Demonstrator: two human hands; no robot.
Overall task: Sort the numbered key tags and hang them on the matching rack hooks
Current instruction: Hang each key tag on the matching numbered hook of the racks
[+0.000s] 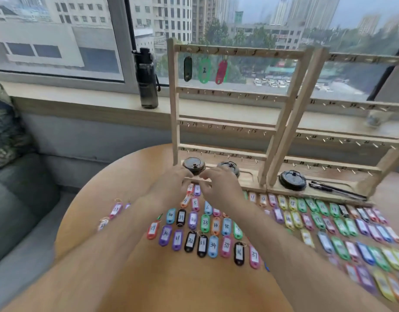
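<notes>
A wooden rack (pixel 235 51) with numbered hook rows stands at the back of the round table (pixel 131 167). Three tags hang from its top row: a black tag (pixel 187 69), a green tag marked 2 (pixel 204 70) and a red tag (pixel 221 72). Several coloured numbered key tags (pixel 205 222) lie in rows on the table. My left hand (pixel 171 184) and my right hand (pixel 218 184) meet just in front of the rack's base, fingers pinched close together above the nearest tags. What they pinch is too small and blurred to tell.
A second rack (pixel 360 104) stands to the right, joined at an angle. Black round lids (pixel 292 180) and a pen (pixel 336 191) rest on the rack bases. A dark bottle (pixel 146 79) stands on the windowsill. A grey sofa (pixel 20 199) sits to the left.
</notes>
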